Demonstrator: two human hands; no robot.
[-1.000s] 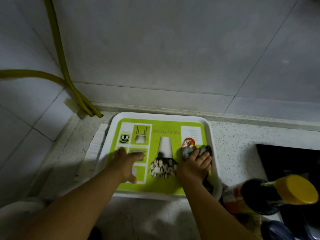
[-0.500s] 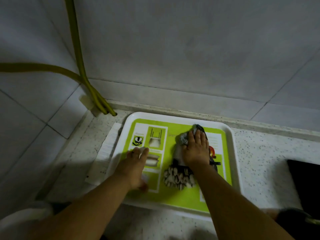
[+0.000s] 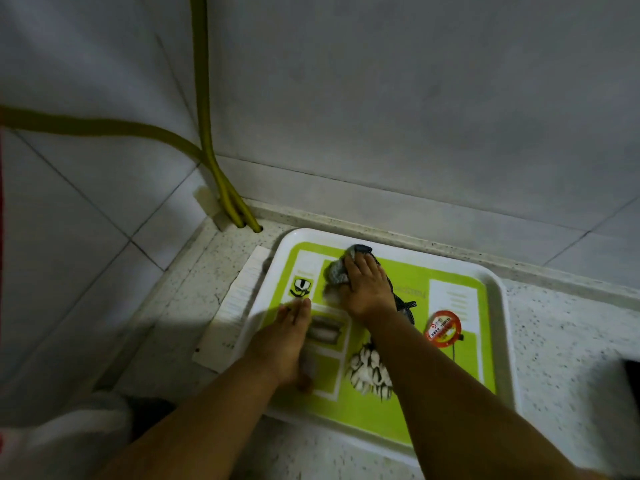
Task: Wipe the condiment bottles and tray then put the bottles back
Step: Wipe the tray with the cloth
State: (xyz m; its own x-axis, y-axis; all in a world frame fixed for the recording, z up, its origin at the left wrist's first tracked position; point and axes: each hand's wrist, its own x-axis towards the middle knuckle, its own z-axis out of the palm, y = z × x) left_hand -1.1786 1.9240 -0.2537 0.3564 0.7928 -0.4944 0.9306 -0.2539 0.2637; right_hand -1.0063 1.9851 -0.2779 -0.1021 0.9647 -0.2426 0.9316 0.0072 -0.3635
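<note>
the tray point(image 3: 500, 327), white-rimmed with a green printed face, is lying flat on the speckled bench point(image 3: 568, 348) in the corner, its far edge just beside the tiled wall point(image 3: 381, 98). no condiment bottles are showing in the head view.

the right hand point(image 3: 367, 285) is pressing a crumpled grey cloth point(image 3: 337, 270) onto the far-left part of the tray face; its fingers are lying fairly straight over the cloth, so the grip is flat and released, pressing rather than clenching. a dark mesh portion of the cloth is trailing out to the right of the wrist.

the left hand point(image 3: 284, 344) is resting palm-down on the left part of the tray, fingers straight and together, thumb out toward the near edge; its grip is released and is grasping nothing.

a strip of white paper point(image 3: 239, 299) is lying partly under the tray's left rim. two yellow hoses point(image 3: 204, 109) are running down the wall into the bench corner. a dark surface point(image 3: 632, 372) is showing at the right edge.
</note>
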